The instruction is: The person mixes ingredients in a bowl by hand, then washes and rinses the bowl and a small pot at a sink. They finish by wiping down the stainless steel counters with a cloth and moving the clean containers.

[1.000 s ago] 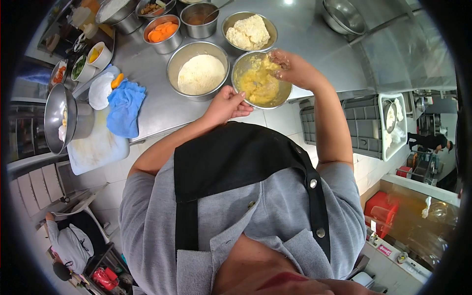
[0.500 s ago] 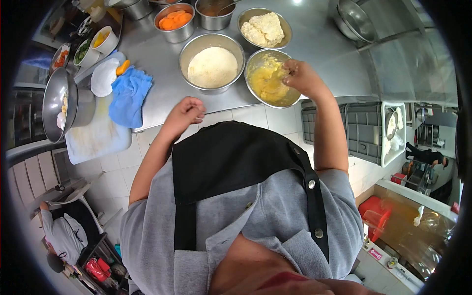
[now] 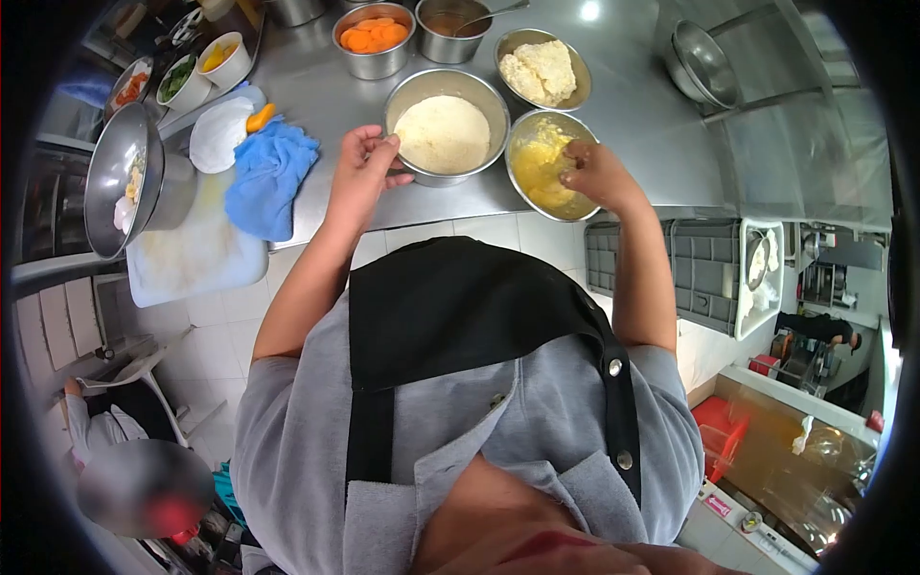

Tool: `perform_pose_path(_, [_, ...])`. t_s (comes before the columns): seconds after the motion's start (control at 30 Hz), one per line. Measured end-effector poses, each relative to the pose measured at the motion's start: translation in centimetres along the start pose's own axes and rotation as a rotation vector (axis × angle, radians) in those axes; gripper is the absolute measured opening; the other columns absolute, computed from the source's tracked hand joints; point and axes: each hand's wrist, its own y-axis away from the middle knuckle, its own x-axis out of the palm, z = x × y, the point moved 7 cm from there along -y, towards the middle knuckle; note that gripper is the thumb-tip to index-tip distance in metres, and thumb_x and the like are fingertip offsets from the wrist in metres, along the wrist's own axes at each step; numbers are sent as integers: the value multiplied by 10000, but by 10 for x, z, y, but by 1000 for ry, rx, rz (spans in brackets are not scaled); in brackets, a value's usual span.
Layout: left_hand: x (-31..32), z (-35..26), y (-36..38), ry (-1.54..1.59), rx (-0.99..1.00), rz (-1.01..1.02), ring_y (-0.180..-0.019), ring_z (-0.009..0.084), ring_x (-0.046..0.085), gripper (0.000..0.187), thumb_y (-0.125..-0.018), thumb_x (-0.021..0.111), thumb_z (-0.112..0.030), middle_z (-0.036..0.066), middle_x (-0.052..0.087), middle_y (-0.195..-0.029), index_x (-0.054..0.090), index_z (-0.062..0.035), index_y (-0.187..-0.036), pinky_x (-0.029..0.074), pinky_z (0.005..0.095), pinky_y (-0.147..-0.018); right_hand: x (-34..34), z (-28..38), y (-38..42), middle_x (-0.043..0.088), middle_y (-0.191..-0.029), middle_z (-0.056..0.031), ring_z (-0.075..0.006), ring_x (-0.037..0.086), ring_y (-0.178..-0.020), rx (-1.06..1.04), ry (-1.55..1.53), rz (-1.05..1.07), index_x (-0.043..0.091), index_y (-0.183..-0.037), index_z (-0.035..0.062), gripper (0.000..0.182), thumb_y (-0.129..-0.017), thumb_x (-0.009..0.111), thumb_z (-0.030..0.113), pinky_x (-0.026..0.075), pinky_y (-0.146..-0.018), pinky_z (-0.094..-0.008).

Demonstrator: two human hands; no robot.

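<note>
My left hand (image 3: 364,172) is at the left side of a metal bowl of pale crumbs (image 3: 443,136), its thumb at the rim and other fingers against the outer wall. My right hand (image 3: 602,179) reaches into a second metal bowl (image 3: 578,211) of wet yellow mixture (image 3: 539,165). Its fingers are bent together over the mixture; whatever is between them is hidden. Behind that bowl stands another bowl holding a pile of pale, crumb-coated pieces (image 3: 543,74).
Sliced carrots (image 3: 374,36) fill a metal pot, beside a pot with a spoon (image 3: 494,13). A blue cloth (image 3: 271,177) lies by a cutting board (image 3: 196,273) and a large tilted bowl (image 3: 107,182). Stacked bowls (image 3: 702,65) stand at right; a grey crate (image 3: 676,259) is below the counter.
My left hand has moved forward from the counter's edge to the crumb bowl's side. My right hand has dipped lower into the yellow mixture. The view has shifted slightly.
</note>
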Motion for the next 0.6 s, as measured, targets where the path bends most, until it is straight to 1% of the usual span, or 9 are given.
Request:
perform_pose_path(0.13, [-2,6,-12,-33,-4,24,-793,173,556,343,-845,548,-109,97,504,-973,358,-27,-1118,537,325,-660,-28,23,6,580,-882,-75,-145,545,-813,-108,-117,-32,534,-1082,-44,407,-689,608,31,442,-744,-271])
perform_pose_path(0.2, [-1,6,-14,30,-23,38,-762,168,544,386,-825,571,-89,102,477,-935,342,7,-1121,551,314,-631,-43,49,9,550,-851,-34,-106,510,-788,-187,-182,-9,522,-1078,-45,385,-701,588,-5,438,-724,-260])
perform_pose_path(0.23, [-1,6,-14,63,-34,43,-747,165,538,408,-815,582,-79,104,463,-916,334,24,-1122,559,308,-617,-49,62,9,562,-835,-58,-129,514,-763,-229,-157,-21,525,-1069,-40,383,-701,609,23,439,-721,-274])
perform_pose_path(0.3, [-1,6,-15,94,-52,71,-743,163,537,379,-815,575,-64,103,466,-907,341,21,-1100,561,313,-617,-50,92,1,584,-802,-105,-175,522,-714,-315,-106,-41,532,-1051,-31,387,-700,651,80,440,-714,-303])
perform_pose_path(0.33, [-1,6,-15,109,-59,84,-741,162,536,364,-814,571,-56,102,467,-903,345,20,-1090,562,316,-617,-46,106,-3,588,-815,-106,-177,532,-731,-371,-113,-53,530,-1059,-22,390,-703,649,85,442,-721,-304])
perform_pose_path(0.4, [-2,7,-16,116,-80,103,-764,167,549,315,-822,565,-63,90,487,-918,363,-21,-1060,553,330,-651,-32,134,-13,596,-841,-108,-180,550,-765,-484,-130,-72,528,-1075,-5,397,-709,645,93,445,-736,-306])
perform_pose_path(0.43, [-3,7,-15,119,-90,110,-776,170,555,291,-826,562,-66,85,497,-925,372,-42,-1046,549,337,-668,-21,142,-21,556,-923,-63,-156,542,-797,-573,-86,-128,529,-1062,-18,372,-698,606,0,449,-746,-285])
perform_pose_path(0.53, [-2,6,-13,132,-94,89,-773,153,532,273,-823,563,-57,65,475,-899,383,-46,-1029,550,341,-676,41,145,-50,587,-973,-120,-246,587,-859,-587,179,87,560,-1074,13,391,-689,615,39,463,-775,-327])
perform_pose_path(0.6, [-2,6,-12,137,-100,83,-771,144,519,268,-823,563,-55,57,467,-899,386,-45,-1025,550,341,-675,75,143,-55,589,-995,-140,-281,581,-902,-434,456,284,585,-1060,38,370,-691,597,43,460,-795,-352])
